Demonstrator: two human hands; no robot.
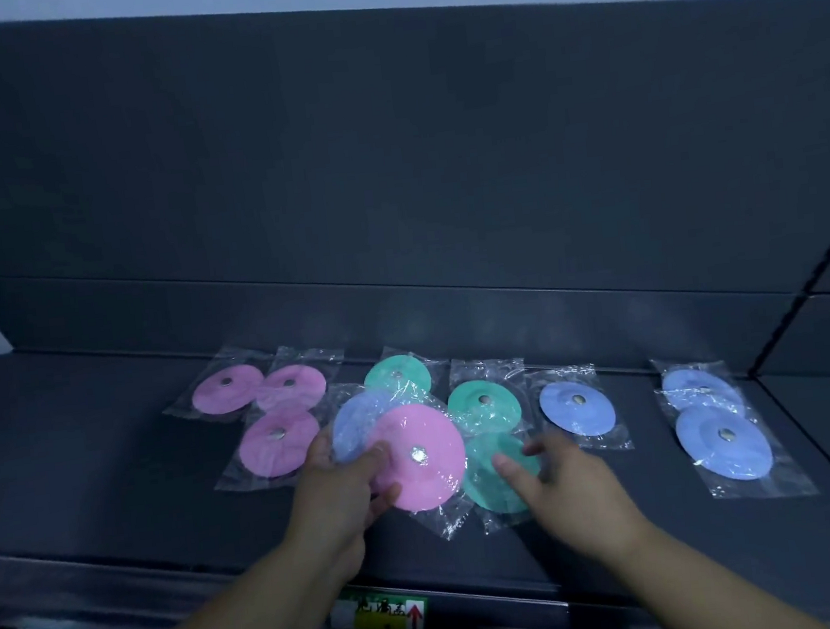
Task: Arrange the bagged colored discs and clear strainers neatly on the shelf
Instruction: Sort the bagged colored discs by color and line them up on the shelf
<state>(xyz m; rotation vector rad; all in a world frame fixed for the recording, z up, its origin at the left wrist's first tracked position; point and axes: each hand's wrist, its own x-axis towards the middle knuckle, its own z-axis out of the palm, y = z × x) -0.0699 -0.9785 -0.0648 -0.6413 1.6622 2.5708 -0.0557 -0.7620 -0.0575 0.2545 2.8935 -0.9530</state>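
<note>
The left hand [340, 483] pinches a round pink plastic disc in a clear bag [424, 458], at its 2 o'clock. The blurry right hand [569, 489] spreads loose fingers over a bagged round green disc [490, 484] at its 10 o'clock. Farther back on the dark shelf [113, 470], a bagged blue disc [354, 419] hides half under the pink one.

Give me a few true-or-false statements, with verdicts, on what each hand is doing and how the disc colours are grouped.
1. The left hand grips a pink disc. True.
2. The right hand grips a blue disc. False: its fingers are spread open over a green disc.
3. Three pink discs lie together to the left of the left hand. True.
4. The two far-right discs are green. False: both are blue.
</note>
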